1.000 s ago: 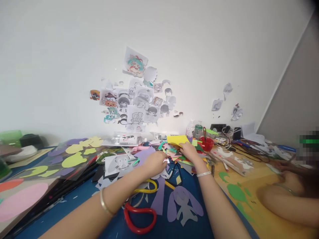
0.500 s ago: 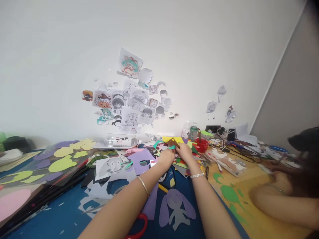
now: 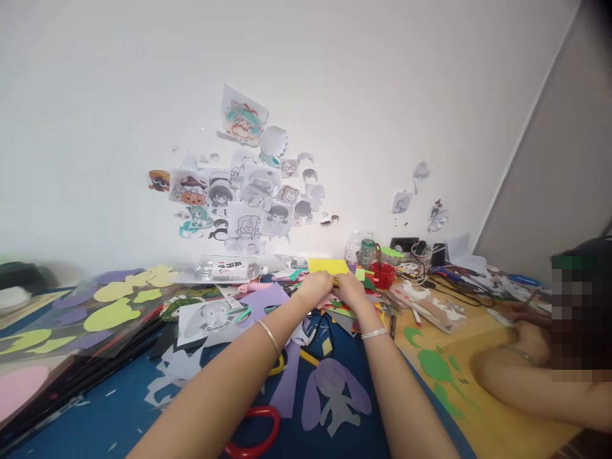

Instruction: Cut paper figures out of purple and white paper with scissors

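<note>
My left hand (image 3: 315, 287) reaches over a heap of coloured paper scraps (image 3: 342, 308), fingers curled down; what they grip is hidden. Right beside it, my right hand (image 3: 351, 290) is closed at the same heap, where a bit of gold-brown paper (image 3: 337, 279) shows between the hands. Just behind them lies a yellow sheet (image 3: 329, 266). Nearer me, a long-eared purple and grey paper figure (image 3: 338, 398) rests flat on the blue mat (image 3: 201, 417). Red-handled scissors (image 3: 275, 428) lie partly under my left forearm.
At the back stand a red container (image 3: 384, 275) and plastic bottles (image 3: 368, 250); another bottle (image 3: 229, 271) lies on its side. Purple paper (image 3: 287, 389) and green cutouts (image 3: 435, 364) lie around. At right, another person's forearm (image 3: 530, 382) rests on the wooden table.
My hands have come together over the heap, and the brown paper seen between them is now mostly hidden. The view has shifted slightly; more of the red scissor handle shows.
</note>
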The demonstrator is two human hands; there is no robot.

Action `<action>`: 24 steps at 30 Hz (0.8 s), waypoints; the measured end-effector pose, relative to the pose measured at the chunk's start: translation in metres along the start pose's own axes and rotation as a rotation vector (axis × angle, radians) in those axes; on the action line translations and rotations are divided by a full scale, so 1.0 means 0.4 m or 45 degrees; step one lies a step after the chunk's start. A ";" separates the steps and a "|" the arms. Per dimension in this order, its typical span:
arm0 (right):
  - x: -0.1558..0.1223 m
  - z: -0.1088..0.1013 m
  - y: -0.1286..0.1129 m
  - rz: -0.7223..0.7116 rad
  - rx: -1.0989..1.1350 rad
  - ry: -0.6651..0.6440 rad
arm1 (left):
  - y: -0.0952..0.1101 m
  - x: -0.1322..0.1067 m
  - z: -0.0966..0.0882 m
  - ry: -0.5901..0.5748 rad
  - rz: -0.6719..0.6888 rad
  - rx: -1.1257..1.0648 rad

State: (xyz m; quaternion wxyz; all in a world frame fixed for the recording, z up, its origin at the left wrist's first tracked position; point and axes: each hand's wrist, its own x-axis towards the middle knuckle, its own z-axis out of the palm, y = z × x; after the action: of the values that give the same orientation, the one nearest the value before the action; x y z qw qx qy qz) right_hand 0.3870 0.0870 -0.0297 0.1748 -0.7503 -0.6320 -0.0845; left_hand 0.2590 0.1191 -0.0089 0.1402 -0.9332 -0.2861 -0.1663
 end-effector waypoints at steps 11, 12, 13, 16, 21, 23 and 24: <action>0.004 0.016 0.009 0.073 0.078 0.004 | -0.059 -0.003 -0.197 0.390 -0.480 -0.477; 0.003 0.016 0.010 0.073 0.105 0.003 | -0.068 -0.010 -0.209 0.398 -0.494 -0.559; 0.002 0.014 0.011 0.068 0.137 0.002 | -0.077 -0.020 -0.217 0.397 -0.501 -0.646; -0.009 0.000 0.012 0.016 0.258 -0.005 | -0.101 -0.063 -0.227 0.368 -0.500 -0.916; -0.047 -0.076 -0.017 -0.124 0.556 0.042 | -0.118 -0.191 -0.249 0.340 -0.518 -1.228; -0.077 -0.120 -0.059 -0.230 0.714 0.030 | -0.114 -0.270 -0.265 0.318 -0.539 -1.310; -0.098 -0.140 -0.089 -0.293 0.789 -0.007 | -0.108 -0.318 -0.273 0.290 -0.563 -1.416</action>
State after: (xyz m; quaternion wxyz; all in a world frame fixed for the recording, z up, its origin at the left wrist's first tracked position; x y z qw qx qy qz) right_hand 0.3502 0.0353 0.0139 0.3824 -0.5851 -0.7088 0.0947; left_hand 0.1097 0.0526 0.0474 -0.3763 -0.7614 -0.3266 -0.4147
